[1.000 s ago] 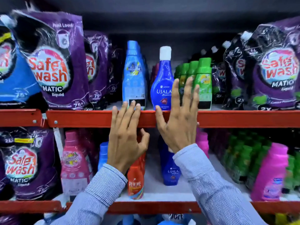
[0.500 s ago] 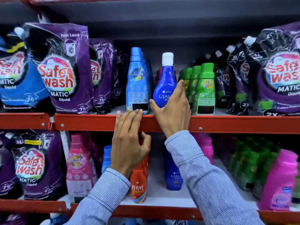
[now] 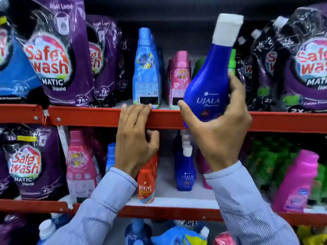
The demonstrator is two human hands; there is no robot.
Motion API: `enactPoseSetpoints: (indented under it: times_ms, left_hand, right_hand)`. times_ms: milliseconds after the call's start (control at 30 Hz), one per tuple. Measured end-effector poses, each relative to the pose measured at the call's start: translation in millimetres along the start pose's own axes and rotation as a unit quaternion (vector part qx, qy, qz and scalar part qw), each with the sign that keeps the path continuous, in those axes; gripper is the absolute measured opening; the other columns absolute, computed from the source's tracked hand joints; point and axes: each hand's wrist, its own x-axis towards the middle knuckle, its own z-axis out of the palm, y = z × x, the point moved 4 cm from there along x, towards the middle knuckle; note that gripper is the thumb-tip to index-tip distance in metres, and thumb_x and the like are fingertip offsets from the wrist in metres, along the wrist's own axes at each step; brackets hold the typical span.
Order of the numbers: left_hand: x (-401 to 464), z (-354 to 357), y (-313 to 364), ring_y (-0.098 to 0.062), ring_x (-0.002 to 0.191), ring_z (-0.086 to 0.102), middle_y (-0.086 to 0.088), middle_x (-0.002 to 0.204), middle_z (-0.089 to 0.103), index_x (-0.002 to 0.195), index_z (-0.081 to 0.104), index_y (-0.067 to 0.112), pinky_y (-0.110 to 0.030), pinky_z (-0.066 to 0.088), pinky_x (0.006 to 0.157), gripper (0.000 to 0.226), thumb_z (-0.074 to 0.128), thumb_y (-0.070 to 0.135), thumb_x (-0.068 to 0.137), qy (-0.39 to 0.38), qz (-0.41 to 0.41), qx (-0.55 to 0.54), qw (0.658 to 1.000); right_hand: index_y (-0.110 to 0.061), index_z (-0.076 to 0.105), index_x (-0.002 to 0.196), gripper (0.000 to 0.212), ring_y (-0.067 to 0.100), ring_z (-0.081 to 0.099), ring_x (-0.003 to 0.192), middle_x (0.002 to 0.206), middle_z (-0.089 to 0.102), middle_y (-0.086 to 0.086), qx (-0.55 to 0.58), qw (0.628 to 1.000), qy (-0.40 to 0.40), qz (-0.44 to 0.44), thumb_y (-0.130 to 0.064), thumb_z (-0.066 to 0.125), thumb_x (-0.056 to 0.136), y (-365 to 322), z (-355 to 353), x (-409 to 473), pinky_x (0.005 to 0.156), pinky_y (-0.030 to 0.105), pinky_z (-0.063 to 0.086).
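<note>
**Item 1.** L hand [image 3: 134, 144], centre-left: fingers hooked over top edge of upper red rail [image 3: 88, 117], thumb curled below it. It holds the rail.

**Item 2.** Ujala bottle [image 3: 208, 82], dk blue w/ white cap, centre-right. It is held in the air on the near side of the upper shelf, base level w/ the rail. Long axis near upright but tilted: cap end points up and right, base down and left. Label faces camera.

**Item 3.** R hand [image 3: 219, 137]: wrapped round the bottle's lower body, thumb on its left side, fingers on its right.

**Edges/room.** The rail runs full width just behind the bottle's base. Open room lies on the near side, toward camera. The shelf spot behind the bottle is hidden.

**Upper shelf, L to R.**
- purple pouches [image 3: 56, 55]
- lt blue bottle [image 3: 146, 71], just beyond the L fingertips
- pink bottles [image 3: 179, 76], just left of the held bottle
- green bottle [image 3: 232, 62], mostly hidden behind it
- dark pouches [image 3: 304, 68]

**Lower shelf, L to R.**
- Revive bottle [image 3: 146, 184], red, partly behind L hand
- small Ujala bottles [image 3: 184, 174] in a row, betw. the wrists
- magenta bottle [image 3: 297, 181], blurred
</note>
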Motion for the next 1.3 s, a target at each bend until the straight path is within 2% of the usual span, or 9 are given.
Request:
enactPoseSetpoints:
  times_ms: [233,300,433,600,733,933,1133,1233,1300]
  left_hand:
    - [2.0,1.9,2.0,-0.034,0.125,0.057,-0.015,0.125,0.065,0.129,0.062,0.003,-0.052,0.023,0.127,0.058,0.058,0.009,0.072,0.012,-0.008,-0.006,1.000]
    - [8.5,2.2,3.3,-0.035,0.125,0.057,-0.016,0.125,0.065,0.128,0.062,0.003,-0.053,0.022,0.127,0.057,0.057,0.009,0.072,0.026,-0.003,-0.014,1.000]
    - [14.0,-0.5,4.6,-0.034,0.126,0.056,-0.016,0.126,0.064,0.129,0.062,0.003,-0.051,0.019,0.129,0.057,0.057,0.008,0.072,0.040,-0.002,-0.029,0.999]
    - [-4.8,5.4,-3.3,-0.033,0.129,0.053,-0.016,0.128,0.063,0.130,0.060,0.002,-0.046,0.012,0.130,0.059,0.059,0.005,0.071,0.008,-0.020,-0.028,0.999]
    - [0.3,3.6,0.7,-0.033,0.129,0.052,-0.016,0.128,0.063,0.130,0.060,0.002,-0.047,0.012,0.130,0.060,0.059,0.003,0.070,0.009,-0.018,-0.030,0.999]
    - [0.1,3.5,0.9,-0.033,0.127,0.053,-0.016,0.125,0.063,0.128,0.060,0.000,-0.052,0.015,0.129,0.058,0.058,0.001,0.070,0.005,-0.017,-0.019,1.000]
    - [-0.7,4.7,1.0,-0.035,0.129,0.052,-0.016,0.126,0.062,0.131,0.058,0.000,-0.055,0.014,0.129,0.061,0.058,0.000,0.070,-0.003,-0.016,-0.011,1.000]
    - [-4.4,3.6,4.6,-0.036,0.143,0.042,-0.016,0.142,0.056,0.140,0.052,-0.001,-0.053,0.011,0.130,0.071,0.061,0.000,0.070,-0.007,-0.016,-0.014,1.000]
    - [-14.8,3.5,11.2,-0.039,0.152,0.028,-0.019,0.156,0.044,0.147,0.044,-0.001,-0.055,0.011,0.130,0.078,0.063,0.003,0.072,-0.011,-0.021,-0.013,1.000]
  right_hand:
    - [-0.012,0.049,0.132,0.087,0.022,0.064,0.112,0.127,0.063,0.004,-0.037,0.993,-0.086,0.074,-0.040,0.092,0.061,56.7,-26.7,-82.5,0.096,0.044,0.053]
    - [-0.013,0.049,0.130,0.086,0.023,0.064,0.108,0.125,0.063,0.004,-0.058,0.988,-0.107,0.092,-0.039,0.092,0.060,78.4,-22.3,-100.4,0.095,0.041,0.052]
    - [-0.011,0.048,0.130,0.087,0.024,0.060,0.111,0.124,0.061,0.007,-0.076,0.975,-0.156,0.138,-0.035,0.092,0.059,116.8,-7.7,-132.9,0.095,0.023,0.043]
    - [-0.005,0.046,0.130,0.088,0.029,0.057,0.113,0.125,0.057,0.012,-0.114,0.945,-0.236,0.198,-0.035,0.090,0.061,160.1,6.2,-187.0,0.092,0.025,0.040]
    - [-0.005,0.046,0.127,0.084,0.030,0.058,0.111,0.122,0.057,0.012,-0.115,0.941,-0.238,0.213,-0.031,0.091,0.061,170.9,13.0,-196.6,0.088,0.022,0.040]
    - [-0.008,0.044,0.127,0.084,0.027,0.057,0.114,0.127,0.056,0.010,-0.107,0.939,-0.242,0.220,-0.030,0.091,0.060,173.9,18.0,-204.1,0.091,0.019,0.040]
    - [-0.009,0.041,0.130,0.087,0.026,0.053,0.120,0.130,0.053,0.009,-0.104,0.940,-0.246,0.210,-0.032,0.090,0.063,174.4,17.2,-207.9,0.099,0.025,0.041]
    - [-0.009,0.039,0.135,0.091,0.023,0.049,0.125,0.135,0.050,0.008,-0.091,0.938,-0.263,0.206,-0.036,0.088,0.064,174.2,12.4,-210.3,0.103,0.019,0.036]
    - [-0.010,0.039,0.137,0.088,0.022,0.048,0.127,0.136,0.050,0.008,-0.084,0.942,-0.264,0.191,-0.038,0.086,0.068,174.3,3.8,-210.1,0.104,0.016,0.032]
